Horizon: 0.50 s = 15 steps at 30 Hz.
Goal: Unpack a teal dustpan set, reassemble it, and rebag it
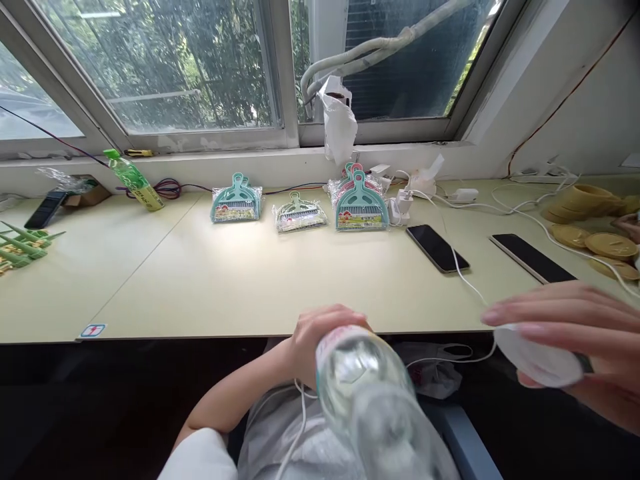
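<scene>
My left hand is wrapped around a large clear plastic bottle, held near my lap in front of the table edge. The bottle is tilted, its near end toward the camera and blurred. My right hand, at the right edge past the table front, grips a white translucent round cap between thumb and fingers, apart from the bottle. A white cable hangs over my lap beneath my left forearm.
Wrapped dustpan-and-brush sets stand along the back of the table. Phones and cables lie right, with yellow round pieces farther right. A green-capped bottle leans at the back left, near green plastic pieces.
</scene>
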{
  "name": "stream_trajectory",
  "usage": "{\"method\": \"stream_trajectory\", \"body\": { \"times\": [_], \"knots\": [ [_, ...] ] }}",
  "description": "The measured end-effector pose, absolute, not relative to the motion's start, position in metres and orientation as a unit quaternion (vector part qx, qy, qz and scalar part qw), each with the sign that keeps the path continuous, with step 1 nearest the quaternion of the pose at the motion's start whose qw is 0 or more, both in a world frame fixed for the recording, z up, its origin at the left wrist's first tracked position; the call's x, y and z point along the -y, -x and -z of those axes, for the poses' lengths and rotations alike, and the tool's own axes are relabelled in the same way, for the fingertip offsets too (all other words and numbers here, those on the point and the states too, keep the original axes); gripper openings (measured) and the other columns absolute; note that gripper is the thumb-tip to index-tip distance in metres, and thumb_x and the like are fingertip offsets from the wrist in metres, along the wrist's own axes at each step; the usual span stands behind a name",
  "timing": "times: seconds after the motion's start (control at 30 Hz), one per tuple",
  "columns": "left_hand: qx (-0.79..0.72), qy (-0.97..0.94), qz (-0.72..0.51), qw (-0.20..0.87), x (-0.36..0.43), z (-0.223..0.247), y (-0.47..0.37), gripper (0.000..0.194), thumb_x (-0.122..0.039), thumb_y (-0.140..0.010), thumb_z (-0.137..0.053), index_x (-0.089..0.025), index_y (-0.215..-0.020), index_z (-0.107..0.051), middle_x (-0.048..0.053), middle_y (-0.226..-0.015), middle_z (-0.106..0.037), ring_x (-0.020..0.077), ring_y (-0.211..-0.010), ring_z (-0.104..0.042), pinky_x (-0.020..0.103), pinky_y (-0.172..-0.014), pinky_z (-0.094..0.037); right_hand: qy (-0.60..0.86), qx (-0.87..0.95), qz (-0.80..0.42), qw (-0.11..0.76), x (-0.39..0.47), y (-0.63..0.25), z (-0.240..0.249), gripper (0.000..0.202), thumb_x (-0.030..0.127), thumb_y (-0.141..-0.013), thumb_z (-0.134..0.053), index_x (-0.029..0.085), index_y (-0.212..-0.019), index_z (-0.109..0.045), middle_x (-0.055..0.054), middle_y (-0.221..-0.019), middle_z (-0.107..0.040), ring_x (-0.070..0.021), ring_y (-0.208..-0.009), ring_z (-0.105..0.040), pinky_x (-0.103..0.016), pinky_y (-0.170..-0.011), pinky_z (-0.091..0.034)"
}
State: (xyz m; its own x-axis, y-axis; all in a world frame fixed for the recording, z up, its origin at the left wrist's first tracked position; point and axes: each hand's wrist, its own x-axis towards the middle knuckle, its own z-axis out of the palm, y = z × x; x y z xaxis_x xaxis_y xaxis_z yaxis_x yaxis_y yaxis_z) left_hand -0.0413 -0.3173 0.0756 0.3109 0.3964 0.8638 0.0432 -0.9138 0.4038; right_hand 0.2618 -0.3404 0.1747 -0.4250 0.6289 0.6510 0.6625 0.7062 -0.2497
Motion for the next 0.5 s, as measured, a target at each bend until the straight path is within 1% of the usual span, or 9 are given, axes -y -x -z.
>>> {"method": "stream_trajectory", "body": {
  "times": [0.03, 0.1, 0.17, 0.33, 0.43, 0.5],
  "knots": [
    [-0.113, -0.789, -0.589, 0.134, 0.319, -0.085, 0.041, 0.055, -0.046, -0.090, -0.058, -0.024, -0.138, -0.042, 0.009, -0.093, -0.072, 0.0202, -0.080, -0.072, 0.031, -0.070, -0.060, 0.365, 0.848, -0.020, 0.385, 0.336, -0.259, -0.169, 0.013, 0.041, -0.090, -0.062, 0.038, -0.101, -0.069, -0.007, -0.088, -0.075, -0.0241, -0.088, -0.072, -0.039, -0.077, -0.055],
    [-0.099, -0.789, -0.600, 0.086, 0.323, -0.102, 0.040, 0.048, -0.041, -0.094, -0.053, -0.024, -0.137, -0.044, 0.009, -0.092, -0.071, 0.0183, -0.080, -0.071, 0.030, -0.071, -0.060, 0.340, 0.853, -0.084, 0.388, 0.330, -0.254, -0.159, 0.024, 0.023, -0.088, -0.065, 0.037, -0.106, -0.068, -0.007, -0.092, -0.075, -0.0237, -0.089, -0.071, -0.037, -0.078, -0.055],
    [-0.108, -0.793, -0.596, 0.064, 0.326, -0.113, 0.038, 0.046, -0.039, -0.095, -0.052, -0.024, -0.138, -0.044, 0.008, -0.091, -0.071, 0.0168, -0.080, -0.071, 0.029, -0.072, -0.060, 0.352, 0.849, -0.091, 0.383, 0.329, -0.251, -0.152, 0.033, 0.014, -0.086, -0.062, 0.038, -0.108, -0.068, -0.005, -0.094, -0.075, -0.0234, -0.090, -0.071, -0.035, -0.080, -0.055],
    [-0.106, -0.794, -0.598, 0.040, 0.329, -0.125, 0.034, 0.044, -0.039, -0.097, -0.048, -0.023, -0.137, -0.043, 0.007, -0.090, -0.071, 0.0157, -0.079, -0.070, 0.028, -0.071, -0.060, 0.360, 0.849, -0.078, 0.379, 0.338, -0.254, -0.143, 0.037, 0.014, -0.086, -0.060, 0.041, -0.111, -0.067, -0.005, -0.098, -0.075, -0.0238, -0.091, -0.071, -0.035, -0.079, -0.055],
    [-0.123, -0.799, -0.588, 0.016, 0.327, -0.131, 0.034, 0.042, -0.040, -0.097, -0.048, -0.026, -0.137, -0.042, 0.005, -0.090, -0.072, 0.0149, -0.078, -0.070, 0.027, -0.071, -0.060, 0.368, 0.848, -0.083, 0.372, 0.341, -0.258, -0.141, 0.043, 0.014, -0.084, -0.061, 0.045, -0.113, -0.066, -0.004, -0.099, -0.075, -0.0249, -0.092, -0.072, -0.035, -0.079, -0.057],
    [-0.133, -0.799, -0.586, -0.007, 0.326, -0.135, 0.034, 0.043, -0.041, -0.097, -0.048, -0.030, -0.138, -0.039, 0.003, -0.090, -0.072, 0.0148, -0.077, -0.071, 0.028, -0.071, -0.061, 0.375, 0.842, -0.070, 0.382, 0.341, -0.259, -0.136, 0.047, 0.015, -0.084, -0.060, 0.049, -0.117, -0.063, -0.003, -0.098, -0.075, -0.0263, -0.091, -0.073, -0.036, -0.078, -0.057]
  ]
}}
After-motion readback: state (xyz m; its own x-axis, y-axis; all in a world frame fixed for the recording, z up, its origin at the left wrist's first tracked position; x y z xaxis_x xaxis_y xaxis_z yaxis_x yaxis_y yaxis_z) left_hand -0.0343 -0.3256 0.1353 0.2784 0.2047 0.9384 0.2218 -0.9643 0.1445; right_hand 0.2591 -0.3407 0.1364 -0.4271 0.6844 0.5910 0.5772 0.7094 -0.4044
